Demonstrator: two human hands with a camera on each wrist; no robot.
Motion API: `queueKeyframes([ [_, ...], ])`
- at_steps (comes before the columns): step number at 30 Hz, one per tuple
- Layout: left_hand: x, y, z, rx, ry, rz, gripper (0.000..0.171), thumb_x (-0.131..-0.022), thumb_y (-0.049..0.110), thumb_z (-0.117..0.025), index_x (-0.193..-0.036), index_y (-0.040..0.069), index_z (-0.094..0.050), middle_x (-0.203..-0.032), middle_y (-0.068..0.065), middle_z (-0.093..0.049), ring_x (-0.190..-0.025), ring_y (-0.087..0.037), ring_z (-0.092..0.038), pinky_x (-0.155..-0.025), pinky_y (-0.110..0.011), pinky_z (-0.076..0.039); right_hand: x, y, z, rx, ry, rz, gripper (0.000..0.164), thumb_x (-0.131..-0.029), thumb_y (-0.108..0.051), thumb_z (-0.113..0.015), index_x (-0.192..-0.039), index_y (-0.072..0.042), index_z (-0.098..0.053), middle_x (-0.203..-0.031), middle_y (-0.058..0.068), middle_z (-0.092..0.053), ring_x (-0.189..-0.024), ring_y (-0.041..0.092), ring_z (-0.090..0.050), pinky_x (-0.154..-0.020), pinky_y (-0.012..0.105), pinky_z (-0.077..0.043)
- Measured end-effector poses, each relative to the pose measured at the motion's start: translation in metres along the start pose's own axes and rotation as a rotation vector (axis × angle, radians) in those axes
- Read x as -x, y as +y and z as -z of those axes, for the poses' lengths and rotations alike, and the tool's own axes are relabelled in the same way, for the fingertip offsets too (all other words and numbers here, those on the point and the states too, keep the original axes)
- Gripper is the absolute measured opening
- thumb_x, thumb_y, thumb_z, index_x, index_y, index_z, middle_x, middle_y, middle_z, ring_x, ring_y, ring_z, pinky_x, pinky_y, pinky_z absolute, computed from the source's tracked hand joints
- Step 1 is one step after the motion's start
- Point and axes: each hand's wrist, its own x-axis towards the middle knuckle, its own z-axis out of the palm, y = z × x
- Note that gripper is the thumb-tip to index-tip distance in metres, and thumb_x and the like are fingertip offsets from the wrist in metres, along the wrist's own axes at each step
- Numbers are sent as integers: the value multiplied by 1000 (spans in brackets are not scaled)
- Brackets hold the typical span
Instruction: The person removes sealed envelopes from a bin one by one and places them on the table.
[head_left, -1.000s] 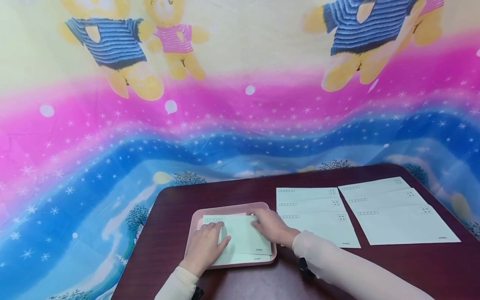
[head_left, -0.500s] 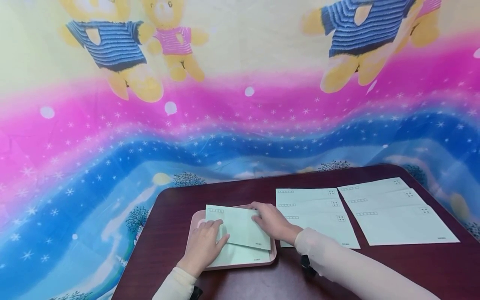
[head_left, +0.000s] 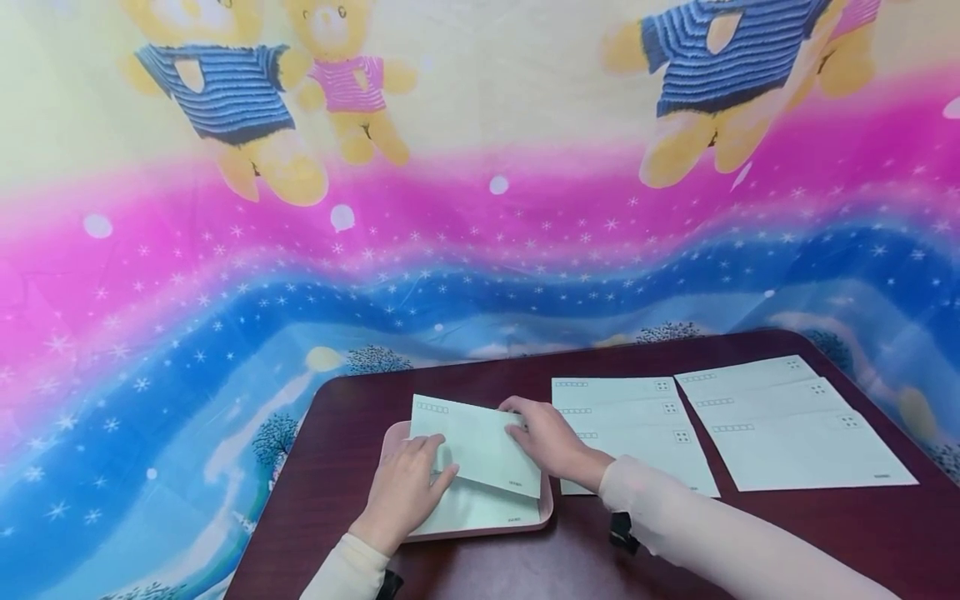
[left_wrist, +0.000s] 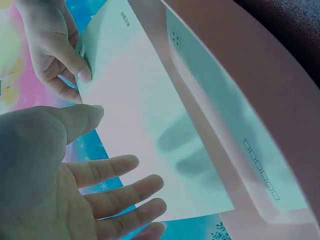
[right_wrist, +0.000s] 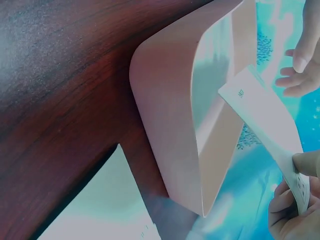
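The left hand [head_left: 405, 481] hangs, fingers apart (palm downward), above the tray's [right_wrist: 165, 100] left side; the right hand [head_left: 549, 435] pinches near the tray's right side.

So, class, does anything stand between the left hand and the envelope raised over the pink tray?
Nothing visible does. The left hand is at the left end of the raised envelope, no object between; the right hand pinches the right end.

From my distant post I watch a pale green envelope [head_left: 480, 442], printed with a row of small boxes, held tilted and slightly bowed above a pink tray [right_wrist: 165, 100]; inside, I see a second envelope [head_left: 480, 510] lying.
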Motion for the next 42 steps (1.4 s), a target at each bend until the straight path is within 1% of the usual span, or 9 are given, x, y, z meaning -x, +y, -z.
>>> queueKeyframes([
  [11,0,4,3,40,4,1,46,-93,39,-71,-127,8,-66,-120,-10,-72,-114,-29,-67,-97,-49,-53,9,7,22,-22,12,-14,27,-95,-7,-68,-121,-14,-67,-122,3,-72,-111,21,-68,-89,40,-55],
  [16,0,7,3,28,17,-17,45,-92,40,-71,-125,9,-67,-118,-9,-72,-113,-29,-68,-96,-49,-53,14,12,31,-12,18,13,26,-96,-8,-67,-121,-14,-67,-121,4,-72,-113,23,-68,-89,42,-55],
  [21,1,11,3,5,36,-55,44,-92,39,-71,-124,9,-67,-116,-8,-73,-110,-26,-69,-96,-46,-52,19,18,39,1,35,26,25,-96,-8,-67,-120,-14,-67,-120,4,-72,-112,23,-68,-89,41,-55],
  [25,1,15,3,8,28,-62,44,-93,40,-70,-125,10,-67,-119,-8,-72,-111,-25,-68,-90,-44,-54,24,23,47,15,45,25,24,-96,-9,-67,-120,-14,-67,-118,4,-73,-107,21,-69,-84,38,-54],
  [28,1,18,3,25,16,-55,44,-94,40,-69,-126,11,-66,-122,-8,-71,-113,-26,-67,-86,-44,-54,30,26,54,33,53,33,25,-96,-9,-67,-121,-13,-67,-119,6,-73,-108,24,-70,-86,41,-55],
  [33,2,22,2,43,23,-67,44,-93,40,-70,-126,10,-65,-122,-7,-71,-114,-27,-67,-86,-45,-54,39,33,64,46,58,27,27,-96,-10,-66,-123,-12,-67,-124,8,-72,-115,28,-68,-92,47,-54],
  [38,1,26,1,55,15,-74,45,-94,39,-69,-128,9,-65,-123,-8,-70,-114,-28,-66,-85,-46,-54,47,40,74,63,79,28,27,-96,-8,-66,-123,-10,-67,-123,10,-72,-117,31,-68,-92,49,-55],
  [42,0,29,1,67,3,-70,46,-93,38,-70,-129,9,-65,-123,-10,-70,-115,-28,-66,-85,-47,-54,53,45,83,76,96,20,26,-96,-7,-66,-122,-10,-67,-121,11,-73,-115,32,-69,-89,48,-55],
])
